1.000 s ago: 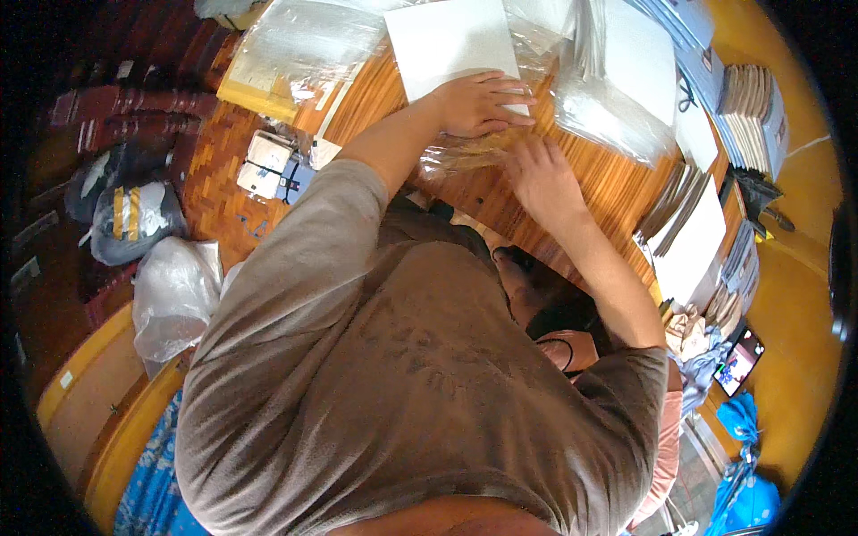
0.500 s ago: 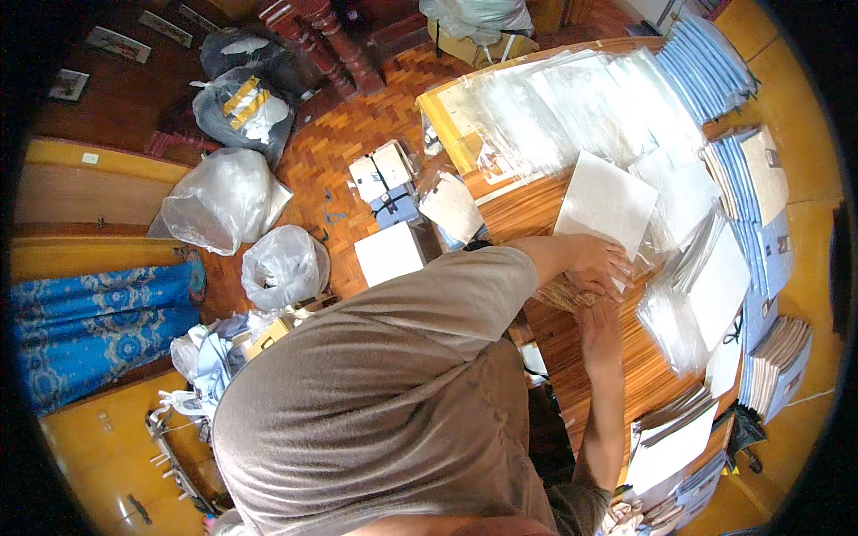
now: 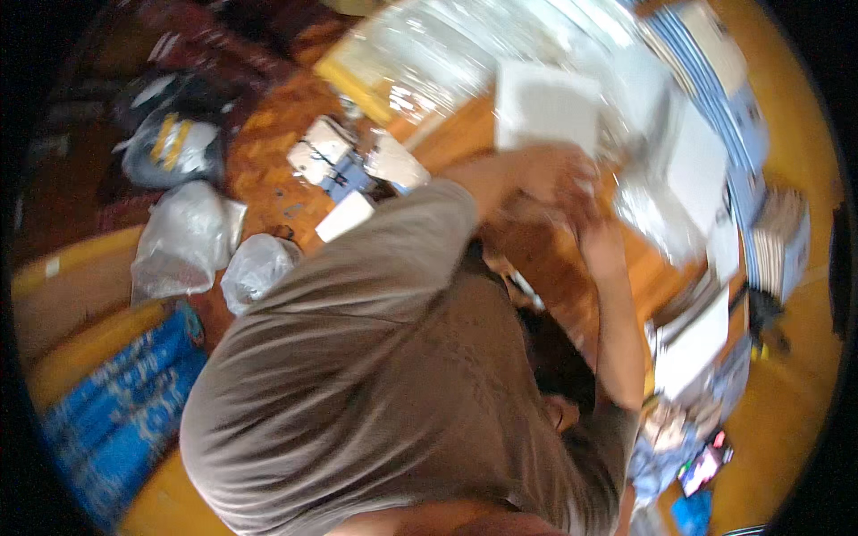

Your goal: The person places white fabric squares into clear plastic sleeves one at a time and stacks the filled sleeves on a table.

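Both hands are close together over the brown wooden table [image 3: 572, 277], smeared by motion. My left hand [image 3: 559, 179] reaches in from the left at the near edge of a white rectangular sheet [image 3: 547, 103], which seems to be in clear plastic. Just below and right of it, my right hand [image 3: 590, 223] has its fingers almost touching the left hand's. Whether either hand grips anything cannot be made out. To their right lie a clear plastic packet [image 3: 657, 219] and a stack of white sheets [image 3: 699, 161].
Clear plastic sleeves [image 3: 438, 62] cover the table's far side. Folded blue garments [image 3: 693, 67] line its right edge, with a beige and blue stack [image 3: 779, 237] nearer. White sheets [image 3: 693, 348] and a lit phone [image 3: 702, 469] are at lower right. Plastic bags [image 3: 183, 237] stand on the floor at left.
The view has turned and shifted, so the table appears farther up and left. My hands have come away from lying over the white sheet's near corner and now meet just below it.
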A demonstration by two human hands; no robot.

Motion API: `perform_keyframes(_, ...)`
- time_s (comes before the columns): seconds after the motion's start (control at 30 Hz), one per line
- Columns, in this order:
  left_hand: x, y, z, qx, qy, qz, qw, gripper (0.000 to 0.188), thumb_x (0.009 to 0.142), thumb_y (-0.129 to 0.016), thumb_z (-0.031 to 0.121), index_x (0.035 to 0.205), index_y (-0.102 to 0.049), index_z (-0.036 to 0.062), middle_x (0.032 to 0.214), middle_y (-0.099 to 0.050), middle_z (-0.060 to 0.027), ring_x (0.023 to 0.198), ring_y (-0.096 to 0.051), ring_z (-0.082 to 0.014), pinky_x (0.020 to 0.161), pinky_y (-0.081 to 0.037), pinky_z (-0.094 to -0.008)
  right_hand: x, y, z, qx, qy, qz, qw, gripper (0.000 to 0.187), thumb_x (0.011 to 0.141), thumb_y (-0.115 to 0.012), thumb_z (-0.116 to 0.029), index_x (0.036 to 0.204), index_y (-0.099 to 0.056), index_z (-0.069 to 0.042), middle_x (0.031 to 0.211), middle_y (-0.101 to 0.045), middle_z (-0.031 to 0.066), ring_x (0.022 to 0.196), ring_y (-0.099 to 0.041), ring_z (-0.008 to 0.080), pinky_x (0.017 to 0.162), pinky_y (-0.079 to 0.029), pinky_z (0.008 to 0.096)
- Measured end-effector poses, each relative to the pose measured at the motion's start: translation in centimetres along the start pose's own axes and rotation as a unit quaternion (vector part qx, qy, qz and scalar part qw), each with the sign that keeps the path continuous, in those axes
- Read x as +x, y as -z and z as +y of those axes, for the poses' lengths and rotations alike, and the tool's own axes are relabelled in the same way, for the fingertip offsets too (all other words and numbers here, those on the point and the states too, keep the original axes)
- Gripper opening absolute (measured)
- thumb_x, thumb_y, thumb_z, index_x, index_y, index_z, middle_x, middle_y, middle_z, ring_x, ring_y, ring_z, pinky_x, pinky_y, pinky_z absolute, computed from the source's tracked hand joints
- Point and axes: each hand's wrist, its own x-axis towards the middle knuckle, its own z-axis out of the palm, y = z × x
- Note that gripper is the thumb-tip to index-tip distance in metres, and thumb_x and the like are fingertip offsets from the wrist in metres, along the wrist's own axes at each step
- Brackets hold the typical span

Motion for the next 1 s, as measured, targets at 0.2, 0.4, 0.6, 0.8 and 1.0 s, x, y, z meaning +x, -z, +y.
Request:
perform_keyframes(0.2,-0.9,0.4,0.6,0.140,-0.027,0.010,0.990,0.046,0.107,-0.054,0.052,0.151,-0.060,0.0381,0.168,-0.045,0.0041,0.158,-0.036,-0.0259,0.131,-0.023,-0.0529,-0.4,0.5,-0.1,-0.107,0.033,0.009,0.994,0.019,0.097,-0.064,-0.017,0.114,-0.070,-0.010,0.113,-0.073,0.0105,0.102,-0.074,0.0273,0.078,-0.062,0.0409)
perform_keyframes(0.4,-1.0,0.7,0.5,0.117,-0.022,-0.015,0.993,0.044,0.111,-0.049,0.048,0.155,-0.055,0.0420,0.170,-0.040,0.0039,0.159,-0.032,-0.0276,0.133,-0.021,-0.0523,-2.1,2.3,-2.9,-0.094,0.179,-0.022,0.979,0.011,0.096,-0.067,-0.016,0.101,-0.070,-0.006,0.099,-0.071,0.0119,0.090,-0.071,0.0292,0.083,-0.059,0.0433)
perform_keyframes(0.6,-1.1,1.0,0.3,0.176,-0.023,-0.086,0.980,0.050,0.108,-0.054,0.044,0.158,-0.050,0.0421,0.175,-0.029,0.0047,0.162,-0.025,-0.0271,0.134,-0.019,-0.0528,0.5,3.8,-4.1,0.049,0.018,0.069,0.996,0.025,0.090,-0.078,-0.025,0.096,-0.069,-0.003,0.104,-0.071,0.0129,0.096,-0.072,0.0332,0.085,-0.057,0.0433)
perform_keyframes(0.8,-0.6,1.8,0.5,0.169,-0.012,-0.135,0.976,0.057,0.105,-0.060,0.043,0.160,-0.046,0.0426,0.177,-0.024,0.0065,0.163,-0.022,-0.0246,0.135,-0.016,-0.0519,5.0,1.4,-6.7,-0.067,-0.056,-0.128,0.988,0.025,0.092,-0.071,-0.025,0.108,-0.071,-0.005,0.117,-0.072,0.0126,0.112,-0.071,0.0305,0.090,-0.059,0.0423)
perform_keyframes(1.0,-0.8,1.0,0.4,0.146,-0.003,-0.096,0.985,0.054,0.108,-0.055,0.048,0.161,-0.043,0.0455,0.176,-0.029,0.0066,0.163,-0.022,-0.0240,0.135,-0.016,-0.0504,1.8,-0.2,-5.9,0.000,0.137,-0.058,0.989,0.020,0.093,-0.069,-0.019,0.107,-0.073,-0.007,0.113,-0.073,0.0074,0.108,-0.072,0.0287,0.091,-0.058,0.0441)
